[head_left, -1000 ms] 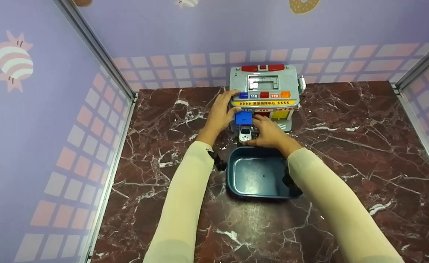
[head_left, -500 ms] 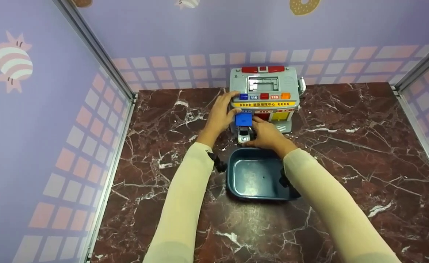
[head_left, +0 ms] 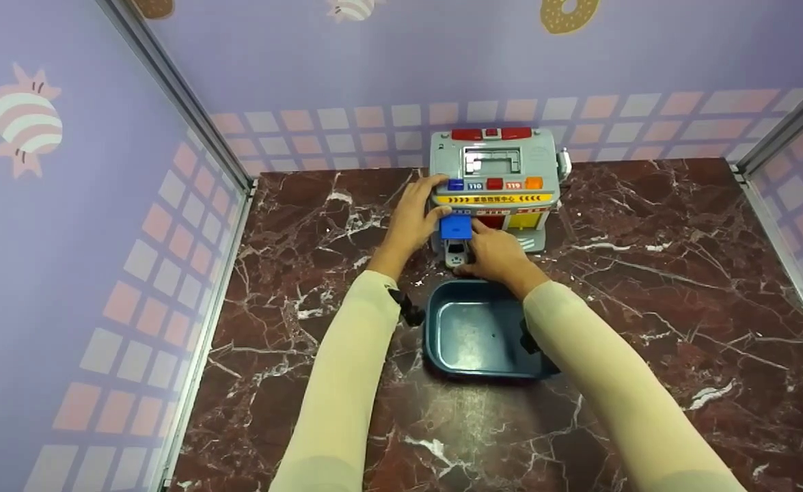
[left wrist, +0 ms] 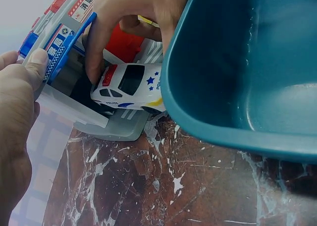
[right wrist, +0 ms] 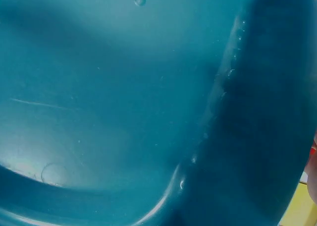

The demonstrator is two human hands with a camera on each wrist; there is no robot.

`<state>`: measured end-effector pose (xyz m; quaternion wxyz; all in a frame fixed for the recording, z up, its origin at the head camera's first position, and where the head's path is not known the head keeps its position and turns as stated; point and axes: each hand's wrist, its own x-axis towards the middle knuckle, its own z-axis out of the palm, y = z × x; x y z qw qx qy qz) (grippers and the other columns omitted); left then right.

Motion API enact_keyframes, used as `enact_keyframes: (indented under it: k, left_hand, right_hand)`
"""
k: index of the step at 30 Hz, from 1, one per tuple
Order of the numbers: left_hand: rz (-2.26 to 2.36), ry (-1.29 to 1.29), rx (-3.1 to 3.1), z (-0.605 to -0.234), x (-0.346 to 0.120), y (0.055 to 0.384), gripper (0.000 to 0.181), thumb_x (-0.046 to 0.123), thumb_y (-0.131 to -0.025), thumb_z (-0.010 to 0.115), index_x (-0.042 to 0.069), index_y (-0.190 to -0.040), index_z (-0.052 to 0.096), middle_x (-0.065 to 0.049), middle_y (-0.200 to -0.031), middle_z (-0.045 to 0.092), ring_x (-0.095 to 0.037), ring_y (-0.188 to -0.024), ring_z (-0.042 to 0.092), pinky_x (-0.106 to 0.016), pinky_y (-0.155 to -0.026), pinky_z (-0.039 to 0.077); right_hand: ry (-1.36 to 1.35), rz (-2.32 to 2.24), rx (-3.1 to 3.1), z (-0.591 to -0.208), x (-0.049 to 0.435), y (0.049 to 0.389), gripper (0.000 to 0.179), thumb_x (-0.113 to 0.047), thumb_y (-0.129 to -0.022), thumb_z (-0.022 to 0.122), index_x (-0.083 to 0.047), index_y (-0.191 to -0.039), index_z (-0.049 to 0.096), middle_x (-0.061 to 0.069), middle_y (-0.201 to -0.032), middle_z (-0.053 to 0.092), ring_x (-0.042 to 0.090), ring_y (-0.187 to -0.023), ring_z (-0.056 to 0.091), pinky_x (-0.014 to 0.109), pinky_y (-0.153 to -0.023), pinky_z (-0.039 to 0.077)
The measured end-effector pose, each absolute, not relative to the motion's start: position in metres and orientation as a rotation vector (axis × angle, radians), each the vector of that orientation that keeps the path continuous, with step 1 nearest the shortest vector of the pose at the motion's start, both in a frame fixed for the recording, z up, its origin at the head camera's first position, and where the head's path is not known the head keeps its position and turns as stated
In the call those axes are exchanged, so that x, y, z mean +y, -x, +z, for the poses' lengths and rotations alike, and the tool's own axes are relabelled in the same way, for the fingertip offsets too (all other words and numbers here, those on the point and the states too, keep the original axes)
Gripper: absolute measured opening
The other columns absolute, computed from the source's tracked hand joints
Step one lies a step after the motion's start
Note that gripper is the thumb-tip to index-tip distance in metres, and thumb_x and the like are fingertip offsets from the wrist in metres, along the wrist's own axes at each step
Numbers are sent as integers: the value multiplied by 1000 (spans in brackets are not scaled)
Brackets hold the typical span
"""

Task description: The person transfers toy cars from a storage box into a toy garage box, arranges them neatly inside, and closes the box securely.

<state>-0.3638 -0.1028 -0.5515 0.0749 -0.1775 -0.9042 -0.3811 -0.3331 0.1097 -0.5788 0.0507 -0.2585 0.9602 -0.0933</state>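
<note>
A grey toy emergency station [head_left: 442,154] stands at the back by the wall, its blue garage door [head_left: 456,227] swung up over the left doorway. My left hand [head_left: 411,215] grips the station's left front corner, thumb on the front beside the blue door. In that doorway sits a white toy police car [left wrist: 141,84] with a red roof light, its rear toward the opening and its front pointing out. My right hand [head_left: 500,253] holds the car from its right side, a finger at its rear in the left wrist view. Part of the car is hidden under the door.
A dark teal plastic basin [head_left: 435,342] stands just in front of the station, under my right wrist, and fills most of the right wrist view. The red marbled tabletop [head_left: 292,410] ends at patterned purple walls [head_left: 346,61] behind and at the sides.
The car has shifted slightly left and a little deeper toward the doorway, with my right hand and forearm moving along. My left hand keeps its grip on the station.
</note>
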Motion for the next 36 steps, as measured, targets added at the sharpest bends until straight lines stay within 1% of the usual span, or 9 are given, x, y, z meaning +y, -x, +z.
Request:
enact_keyframes:
  k: [5, 11, 16, 19, 23, 26, 29, 31, 36]
  left_hand:
    - [-1148, 523, -2722, -551, -103, 364, 67, 41, -102, 70, 19, -163, 52, -8, -165, 57, -30, -147, 53, -48, -129, 43]
    - [-1147, 525, -2704, -551, -103, 364, 66, 41, -102, 70, 18, -161, 53, -10, -163, 59, -31, -145, 54, -49, -128, 44]
    - [-1149, 540, -2682, -552, -103, 365, 66, 41, -100, 71, 16, -160, 55, -11, -160, 61, -32, -143, 56, -49, -127, 45]
    - [-1149, 536, -2681, -552, -103, 364, 67, 42, -100, 71, 17, -160, 55, -11, -160, 61, -31, -142, 56, -49, -126, 46]
    - [-1153, 543, -2681, -552, -103, 365, 66, 41, -101, 71, 17, -160, 55, -10, -162, 60, -31, -144, 55, -48, -128, 44]
    - [-1154, 541, -2692, -552, -103, 365, 67, 42, -101, 71, 17, -161, 54, -10, -165, 58, -31, -148, 53, -48, -130, 42]
    - [-1155, 540, -2700, -552, -103, 365, 67, 42, -102, 70, 17, -162, 53, -10, -166, 56, -31, -151, 51, -48, -131, 41]
    - [-1158, 544, -2695, -553, -103, 365, 67, 41, -102, 71, 16, -161, 53, -11, -165, 57, -31, -149, 52, -48, -130, 41]
    - [-1159, 538, -2693, -554, -103, 365, 66, 40, -102, 71, 16, -161, 54, -10, -162, 59, -31, -146, 54, -48, -128, 43]
  right_hand:
    - [782, -258, 2918, -580, 107, 335, 86, -51, -96, 85, -7, -161, 50, 20, -154, 60, 43, -124, 73, 60, -108, 61]
    - [842, -233, 2931, -581, 110, 336, 81, -47, -98, 85, -7, -159, 50, 18, -146, 63, 42, -120, 74, 58, -106, 62]
    - [928, -197, 2954, -583, 115, 336, 77, -44, -98, 85, -8, -158, 53, 15, -145, 63, 40, -113, 75, 57, -98, 65]
    - [974, -173, 2980, -583, 117, 336, 69, -44, -97, 86, -8, -151, 62, 13, -143, 65, 38, -106, 77, 56, -90, 67]
    - [1026, -172, 3007, -583, 118, 335, 50, -44, -96, 87, -8, -130, 76, 10, -136, 68, 36, -98, 77, 55, -82, 67]
    - [1060, -182, 3017, -584, 118, 334, 42, -43, -96, 87, -10, -120, 79, 10, -132, 70, 36, -95, 78, 55, -80, 66]
    - [1086, -182, 3029, -585, 119, 335, 42, -42, -96, 87, -13, -125, 79, 11, -132, 71, 35, -93, 78, 56, -79, 66]
    - [1100, -178, 3039, -585, 119, 334, 47, -42, -97, 86, -15, -133, 76, 11, -132, 72, 35, -90, 78, 55, -77, 66]
    - [1116, -195, 3063, -585, 118, 333, 49, -42, -97, 86, -16, -137, 76, 12, -137, 72, 34, -88, 78, 54, -75, 67]
